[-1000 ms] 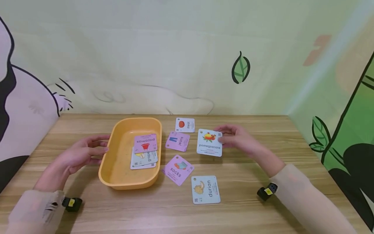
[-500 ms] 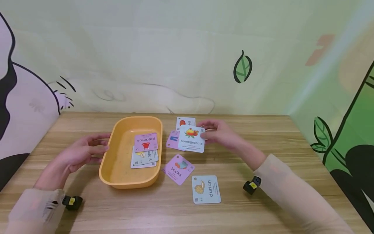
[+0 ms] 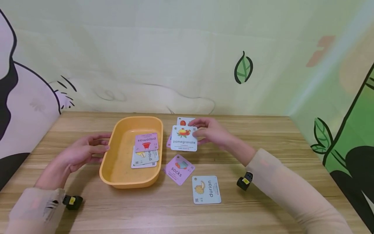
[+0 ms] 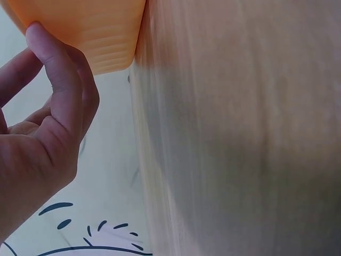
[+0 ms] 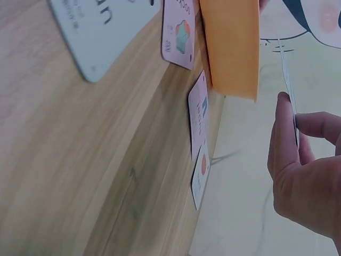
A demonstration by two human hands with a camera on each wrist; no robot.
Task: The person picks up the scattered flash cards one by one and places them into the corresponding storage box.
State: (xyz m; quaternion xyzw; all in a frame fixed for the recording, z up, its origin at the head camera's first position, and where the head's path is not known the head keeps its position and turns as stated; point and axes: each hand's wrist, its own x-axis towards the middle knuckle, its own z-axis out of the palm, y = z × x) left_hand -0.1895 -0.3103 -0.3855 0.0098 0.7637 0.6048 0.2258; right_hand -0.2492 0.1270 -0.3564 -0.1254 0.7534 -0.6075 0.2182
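Note:
My right hand (image 3: 211,131) pinches the right edge of a white pomegranate card (image 3: 184,138) between thumb and fingers, holding it above the table. In the right wrist view the pomegranate card (image 5: 287,80) shows edge-on, well up from the wood. Beneath it in the head view, the jeans card (image 3: 168,141) and the meat card (image 3: 183,121) are partly covered. On the left, my left hand (image 3: 84,151) has its fingertips at the outer left wall of a yellow plastic tray (image 3: 108,174). The left wrist view has a fingertip right at the tray's wall (image 4: 101,37).
Inside the tray lie a pajamas card (image 3: 146,142), a grape card (image 3: 145,157) and another card below them. To its right are a socks card (image 3: 179,169) and a durian card (image 3: 206,189) on the wooden table (image 3: 140,214). A painted wall (image 3: 187,65) stands behind.
My right hand has carried the pomegranate card leftward, over the jeans card and the lower part of the meat card. The left hand and tray have stayed in place.

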